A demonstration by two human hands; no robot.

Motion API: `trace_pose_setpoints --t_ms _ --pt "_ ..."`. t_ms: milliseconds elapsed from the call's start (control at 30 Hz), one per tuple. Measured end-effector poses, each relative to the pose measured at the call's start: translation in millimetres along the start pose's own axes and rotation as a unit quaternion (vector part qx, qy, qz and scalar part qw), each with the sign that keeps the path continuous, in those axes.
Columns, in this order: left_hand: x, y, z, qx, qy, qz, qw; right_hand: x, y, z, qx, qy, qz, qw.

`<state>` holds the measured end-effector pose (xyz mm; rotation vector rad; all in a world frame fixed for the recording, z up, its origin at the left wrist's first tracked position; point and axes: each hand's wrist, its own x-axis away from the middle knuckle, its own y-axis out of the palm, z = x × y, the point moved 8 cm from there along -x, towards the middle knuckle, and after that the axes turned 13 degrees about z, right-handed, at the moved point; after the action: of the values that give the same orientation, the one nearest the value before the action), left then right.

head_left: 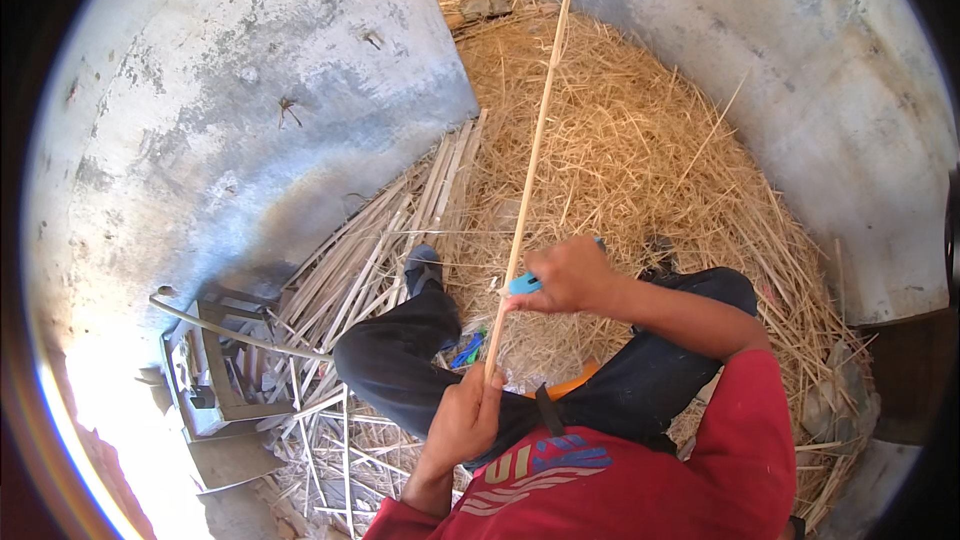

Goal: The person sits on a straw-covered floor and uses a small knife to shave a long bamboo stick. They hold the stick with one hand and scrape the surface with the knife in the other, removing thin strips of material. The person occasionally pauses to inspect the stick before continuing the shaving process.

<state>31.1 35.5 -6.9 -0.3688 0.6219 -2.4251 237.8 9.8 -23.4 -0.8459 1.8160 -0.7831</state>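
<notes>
My left hand [465, 418] is closed round the near end of a long pale bamboo strip [538, 145], just in front of my red shirt. The strip slants up and away, its far end over the straw heap. In the fist of my right hand [572, 275] is a blue utility knife [524, 284], its front end against the strip's side, above the left hand. A bit of blue also shows at the back of that fist. Whether the blade is cutting into the wood is too small to tell. A thin pale curl clings to the strip near the knife.
Straw-like shavings [640, 140] are heaped ahead and to the right. Split strips [440, 180] lie in a pile at the left. A wooden frame [225, 380] with a bent rod [230, 330] stands at far left. Worn walls [250, 90] enclose the space; bricks [480, 5] lie at the back.
</notes>
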Motion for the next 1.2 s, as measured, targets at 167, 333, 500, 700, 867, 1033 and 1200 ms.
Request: trace_pose_setpoints --t_ms 167,333,500,700,867,1033,1200 --pt "5.9 5.2 -4.1 0.129 -0.05 -0.064 0.988 -13.4 -11.2 45.0 0.033 0.05 0.053 0.997" --pt "6.9 1.3 -0.7 0.063 -0.044 -0.039 0.996 -1.4 -9.8 5.8 0.007 -0.053 0.051 0.997" --pt "12.8 3.1 7.7 0.049 -0.036 -0.063 0.996 -21.8 -26.0 79.6 0.053 0.088 0.09 0.991" --pt "18.2 -2.2 6.7 0.028 -0.043 -0.062 0.997 -15.9 -22.6 48.7 0.066 0.027 0.095 0.993" --pt "28.0 5.9 2.0 0.09 -0.066 -0.134 0.985 -21.8 -38.3 129.7 0.153 0.156 0.072 0.973" --pt "28.0 5.6 -5.2 0.171 -0.095 -0.119 0.973 -4.5 -32.6 35.5 0.016 -0.007 0.171 0.985" --pt "33.9 12.5 -3.6 0.213 -0.1 -0.139 0.962 -14.5 -41.5 72.2 0.022 0.071 0.151 0.986"
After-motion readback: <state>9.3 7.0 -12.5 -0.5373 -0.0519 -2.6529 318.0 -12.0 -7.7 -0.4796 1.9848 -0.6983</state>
